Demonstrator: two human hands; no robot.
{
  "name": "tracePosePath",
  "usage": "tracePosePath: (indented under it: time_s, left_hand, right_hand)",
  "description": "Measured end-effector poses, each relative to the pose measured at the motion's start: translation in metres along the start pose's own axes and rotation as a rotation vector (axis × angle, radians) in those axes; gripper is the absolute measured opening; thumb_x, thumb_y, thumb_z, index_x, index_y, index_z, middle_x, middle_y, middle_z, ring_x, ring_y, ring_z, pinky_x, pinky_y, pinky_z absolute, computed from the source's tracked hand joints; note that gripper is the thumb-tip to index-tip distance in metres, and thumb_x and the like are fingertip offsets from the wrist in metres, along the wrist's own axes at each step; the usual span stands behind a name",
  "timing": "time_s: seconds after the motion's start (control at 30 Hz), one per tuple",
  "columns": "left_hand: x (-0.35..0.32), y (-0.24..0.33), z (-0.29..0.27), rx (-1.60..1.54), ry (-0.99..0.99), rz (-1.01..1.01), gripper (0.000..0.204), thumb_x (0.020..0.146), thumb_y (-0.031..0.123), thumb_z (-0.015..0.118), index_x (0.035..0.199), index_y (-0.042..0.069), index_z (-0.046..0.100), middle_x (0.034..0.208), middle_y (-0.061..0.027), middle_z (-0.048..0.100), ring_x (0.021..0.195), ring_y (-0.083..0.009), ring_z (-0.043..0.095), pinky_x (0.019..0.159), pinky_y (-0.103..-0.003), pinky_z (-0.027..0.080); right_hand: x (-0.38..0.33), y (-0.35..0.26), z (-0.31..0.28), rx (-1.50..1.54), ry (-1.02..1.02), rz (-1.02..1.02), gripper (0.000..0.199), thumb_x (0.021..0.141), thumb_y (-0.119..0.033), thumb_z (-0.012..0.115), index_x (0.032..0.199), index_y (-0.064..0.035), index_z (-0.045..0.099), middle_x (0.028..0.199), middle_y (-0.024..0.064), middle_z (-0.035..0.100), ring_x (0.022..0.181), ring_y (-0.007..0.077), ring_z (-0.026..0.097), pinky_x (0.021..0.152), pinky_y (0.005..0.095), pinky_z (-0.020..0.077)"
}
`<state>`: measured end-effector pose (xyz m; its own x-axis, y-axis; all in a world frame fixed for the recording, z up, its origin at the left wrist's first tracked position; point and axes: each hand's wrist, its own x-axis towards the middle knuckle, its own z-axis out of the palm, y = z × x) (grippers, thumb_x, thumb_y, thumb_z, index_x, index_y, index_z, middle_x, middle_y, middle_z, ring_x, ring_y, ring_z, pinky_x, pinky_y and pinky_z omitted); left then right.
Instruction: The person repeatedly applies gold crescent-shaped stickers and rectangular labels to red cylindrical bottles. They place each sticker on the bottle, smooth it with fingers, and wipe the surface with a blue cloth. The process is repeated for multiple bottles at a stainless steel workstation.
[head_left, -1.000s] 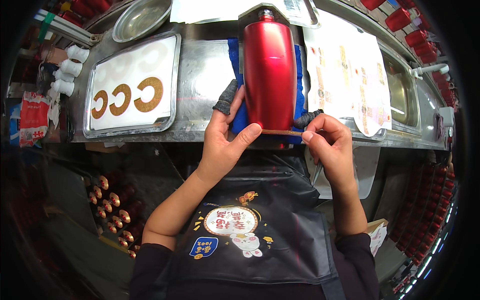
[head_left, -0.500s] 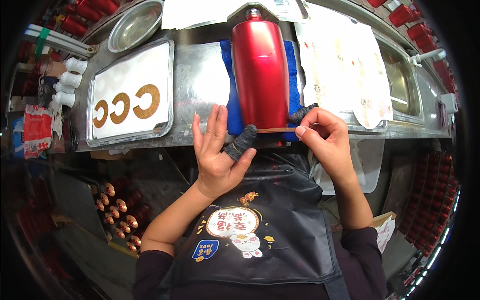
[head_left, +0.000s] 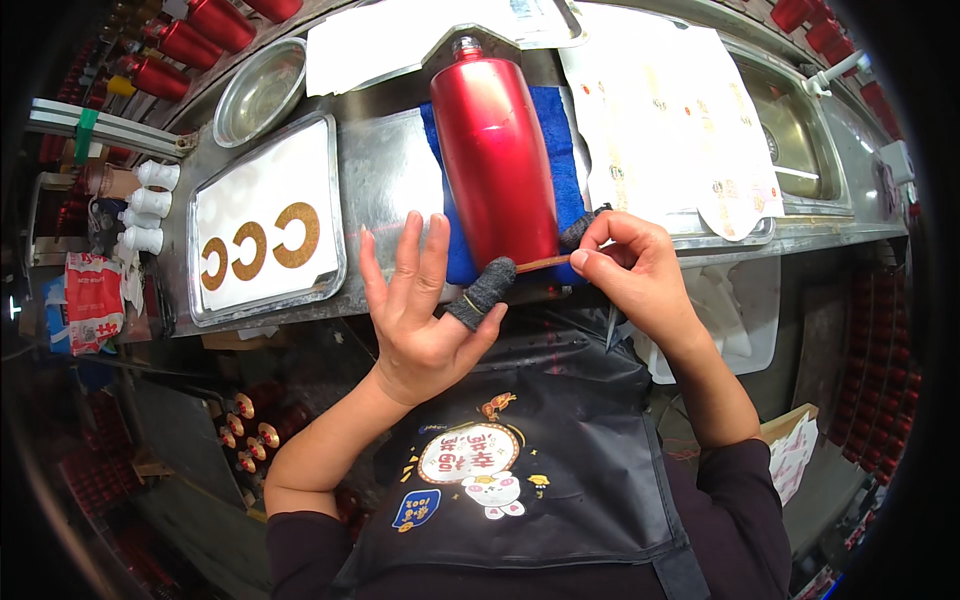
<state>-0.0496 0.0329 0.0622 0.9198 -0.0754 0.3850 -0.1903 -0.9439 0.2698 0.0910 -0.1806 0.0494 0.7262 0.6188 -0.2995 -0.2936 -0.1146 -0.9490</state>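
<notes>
A glossy red bottle [head_left: 497,160] lies on a blue cloth [head_left: 567,150], its neck pointing away from me and its base near the counter's front edge. Along that base runs a thin brown strip [head_left: 543,264]. My right hand [head_left: 640,285] pinches the strip's right end between thumb and fingertip; a dark knit cover is on its index finger. My left hand [head_left: 415,325] has its fingers spread. A grey knit finger cover [head_left: 484,293] on its index finger touches the strip's left end at the base's corner.
On the left, a tray [head_left: 334,200] carries a white sheet with gold C-shaped pieces [head_left: 248,250]; behind it stands a metal bowl [head_left: 262,92]. White printed sheets [head_left: 660,110] lie right, beside a sink [head_left: 790,130]. Red bottles [head_left: 215,25] stand around. Below the counter is a white bin [head_left: 720,330].
The view has shifted and turned slightly, so the bottle appears further left and more tilted. Both hands keep nearly the same hold at the bottle's base.
</notes>
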Motion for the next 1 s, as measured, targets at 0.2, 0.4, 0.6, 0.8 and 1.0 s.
tracePosePath:
  time_s: [0.2, 0.4, 0.6, 0.8, 1.0]
  left_hand:
    - [0.021, 0.006, -0.007, 0.039, -0.013, 0.081, 0.019, 0.07, 0.022, 0.084, 0.076, 0.007, 0.074, 0.148, -0.0257, 0.053, 0.133, -0.0508, 0.052, 0.112, -0.074, 0.02]
    - [0.042, 0.014, -0.001, 0.117, -0.11, 0.184, 0.033, 0.07, 0.017, 0.081, 0.104, 0.017, 0.08, 0.147, -0.0226, 0.055, 0.134, -0.0499, 0.051, 0.113, -0.073, 0.019]
    - [0.04, -0.001, 0.025, -0.142, 0.119, -0.006, 0.07, 0.067, 0.01, 0.089, 0.132, 0.002, 0.066, 0.147, -0.021, 0.056, 0.14, -0.0374, 0.05, 0.117, -0.063, 0.028]
    - [-0.011, -0.008, 0.025, -0.322, 0.094, -0.187, 0.068, 0.073, 0.015, 0.089, 0.133, -0.004, 0.062, 0.152, -0.0254, 0.048, 0.137, -0.0434, 0.051, 0.115, -0.065, 0.027]
    - [-0.03, -0.007, 0.026, -0.209, 0.018, -0.149, 0.049, 0.075, 0.016, 0.087, 0.117, -0.003, 0.072, 0.155, -0.0277, 0.044, 0.136, -0.0446, 0.052, 0.115, -0.067, 0.023]
  right_hand:
    - [0.004, 0.005, -0.001, -0.007, -0.018, -0.004, 0.011, 0.09, -0.005, 0.07, 0.083, -0.0027, 0.062, 0.076, -0.0048, 0.06, 0.064, -0.0013, 0.052, 0.055, 0.0182, 0.0383]
    - [0.007, 0.006, 0.0, -0.063, -0.027, -0.024, 0.008, 0.09, -0.005, 0.069, 0.085, -0.0013, 0.064, 0.078, -0.003, 0.06, 0.062, 0.0001, 0.051, 0.054, 0.019, 0.0377]
    - [0.007, -0.002, -0.004, -0.242, -0.067, -0.024, 0.007, 0.088, -0.007, 0.071, 0.087, -0.0015, 0.067, 0.081, -0.0062, 0.057, 0.065, -0.0015, 0.044, 0.056, 0.0184, 0.0329]
    - [0.001, -0.018, -0.006, -0.163, -0.084, 0.061, 0.01, 0.086, -0.007, 0.072, 0.083, -0.0004, 0.065, 0.082, -0.0044, 0.056, 0.065, -0.0009, 0.044, 0.057, 0.0186, 0.0325]
    - [-0.004, -0.027, -0.01, -0.219, -0.066, -0.012, 0.009, 0.086, -0.007, 0.071, 0.082, -0.0018, 0.065, 0.077, -0.0059, 0.054, 0.066, -0.0011, 0.044, 0.057, 0.0186, 0.0327]
